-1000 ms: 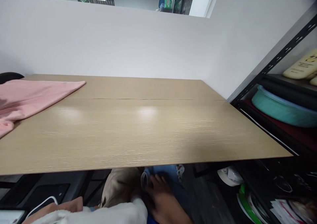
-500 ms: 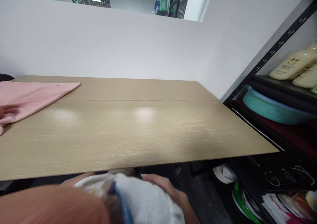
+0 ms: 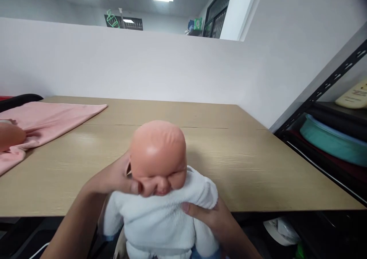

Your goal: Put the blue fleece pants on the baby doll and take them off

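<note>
A baby doll in a fluffy white top is held upright at the table's near edge, its head tipped forward. My left hand grips the side of the doll's head, the thumb lying on its cheek and the other fingers hidden behind. Under the doll's arm, my right hand holds its side, with the thumb on the chest and the remaining fingers out of sight. Blue cloth shows at the lower edges of the doll's clothing.
A pink cloth lies at the left of the wooden table, with part of a second doll on it. On the right, a black shelf rack holds a teal basin and a pale yellow bottle.
The doll has come up into full view at the table edge, facing the camera. My left hand is now at its head and my right at its side. The view has tilted up.
</note>
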A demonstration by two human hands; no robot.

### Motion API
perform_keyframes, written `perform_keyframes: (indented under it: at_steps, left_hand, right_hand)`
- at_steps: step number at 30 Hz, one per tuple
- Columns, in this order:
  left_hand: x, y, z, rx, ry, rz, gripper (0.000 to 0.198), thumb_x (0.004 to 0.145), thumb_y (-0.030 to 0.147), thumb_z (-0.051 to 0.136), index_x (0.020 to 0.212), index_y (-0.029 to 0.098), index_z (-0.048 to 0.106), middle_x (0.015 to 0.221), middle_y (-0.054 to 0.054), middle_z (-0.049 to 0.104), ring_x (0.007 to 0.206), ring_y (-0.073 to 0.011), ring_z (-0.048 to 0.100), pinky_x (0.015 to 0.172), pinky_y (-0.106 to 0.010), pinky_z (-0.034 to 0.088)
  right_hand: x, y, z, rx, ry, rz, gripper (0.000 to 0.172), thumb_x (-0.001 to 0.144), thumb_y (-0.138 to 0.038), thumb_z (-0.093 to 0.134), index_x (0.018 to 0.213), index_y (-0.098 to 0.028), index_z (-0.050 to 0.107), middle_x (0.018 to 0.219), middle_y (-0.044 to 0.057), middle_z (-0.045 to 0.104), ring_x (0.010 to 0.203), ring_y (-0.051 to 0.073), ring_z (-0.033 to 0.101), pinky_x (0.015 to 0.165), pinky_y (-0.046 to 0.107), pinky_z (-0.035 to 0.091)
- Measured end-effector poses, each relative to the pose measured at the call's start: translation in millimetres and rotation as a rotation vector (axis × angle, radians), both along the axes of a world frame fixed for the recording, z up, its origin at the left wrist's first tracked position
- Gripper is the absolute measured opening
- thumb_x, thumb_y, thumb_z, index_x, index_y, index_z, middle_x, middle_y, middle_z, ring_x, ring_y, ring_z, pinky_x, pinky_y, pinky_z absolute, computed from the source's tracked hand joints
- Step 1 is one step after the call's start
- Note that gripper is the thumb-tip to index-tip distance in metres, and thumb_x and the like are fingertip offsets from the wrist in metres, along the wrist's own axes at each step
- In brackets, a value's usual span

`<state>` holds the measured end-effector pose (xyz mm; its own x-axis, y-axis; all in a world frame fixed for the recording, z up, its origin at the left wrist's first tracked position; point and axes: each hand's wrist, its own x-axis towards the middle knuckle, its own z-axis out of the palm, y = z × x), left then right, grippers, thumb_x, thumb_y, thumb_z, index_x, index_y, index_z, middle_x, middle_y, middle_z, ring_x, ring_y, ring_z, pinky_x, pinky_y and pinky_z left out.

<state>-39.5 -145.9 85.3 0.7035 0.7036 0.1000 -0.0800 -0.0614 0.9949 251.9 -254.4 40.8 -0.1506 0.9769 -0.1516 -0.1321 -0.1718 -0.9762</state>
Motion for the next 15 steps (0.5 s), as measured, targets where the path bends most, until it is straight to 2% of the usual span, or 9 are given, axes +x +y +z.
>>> perform_keyframes:
  at_steps: [2,4,7,10,13,15]
  left_hand:
    - [12,20,3.2,-0.005,-0.041,0.001,0.088,0.067,0.066,0.094,0.143,0.03,0.069,0.134,-0.009,0.079,0.126,-0.039,0.072,0.1,-0.042,0.062]
    - [23,39,-1.3,-0.1,-0.114,-0.015,0.087,0.071,0.068,0.091,0.142,0.024,0.07,0.136,-0.013,0.078,0.13,-0.0422,0.069,0.107,-0.048,0.06]
    - [32,69,-21.2,-0.296,-0.183,-0.076,0.076,0.076,0.07,0.084,0.133,0.021,0.076,0.131,-0.014,0.08,0.134,-0.0437,0.067,0.115,-0.052,0.056]
    - [36,97,-42.9,-0.417,-0.163,-0.158,0.077,0.081,0.075,0.075,0.132,0.018,0.076,0.135,-0.014,0.079,0.141,-0.0435,0.063,0.124,-0.054,0.047]
    - [44,121,-53.3,-0.449,-0.135,-0.165,0.079,0.087,0.076,0.068,0.142,0.019,0.069,0.145,-0.013,0.073,0.148,-0.0411,0.057,0.132,-0.054,0.036]
    - [50,136,-55.9,-0.468,-0.131,-0.151,0.081,0.089,0.076,0.065,0.147,0.019,0.065,0.149,-0.012,0.071,0.15,-0.0401,0.054,0.134,-0.053,0.033]
  right_hand:
    - [2,13,5.6,0.019,-0.035,-0.005,0.074,0.072,-0.048,0.097,0.138,-0.027,0.071,0.144,0.01,0.074,0.138,0.036,0.067,0.124,0.058,0.048]
    - [5,24,12.5,0.019,-0.075,-0.022,0.075,0.073,-0.053,0.095,0.139,-0.027,0.071,0.144,0.01,0.074,0.139,0.036,0.066,0.124,0.058,0.048]
    - [13,36,19.3,-0.038,-0.124,-0.037,0.071,0.076,-0.059,0.092,0.137,-0.027,0.072,0.141,0.01,0.076,0.139,0.037,0.066,0.124,0.057,0.048]
    - [19,49,18.6,-0.122,-0.148,-0.042,0.068,0.076,-0.062,0.09,0.133,-0.027,0.074,0.136,0.009,0.079,0.135,0.038,0.069,0.121,0.058,0.05]
    - [22,67,14.1,-0.154,-0.122,-0.034,0.064,0.077,-0.061,0.09,0.129,-0.028,0.075,0.135,0.008,0.079,0.134,0.038,0.07,0.119,0.056,0.053]
    - [23,81,11.7,-0.175,-0.085,-0.025,0.059,0.078,-0.058,0.089,0.127,-0.028,0.076,0.136,0.007,0.079,0.135,0.036,0.069,0.119,0.054,0.054]
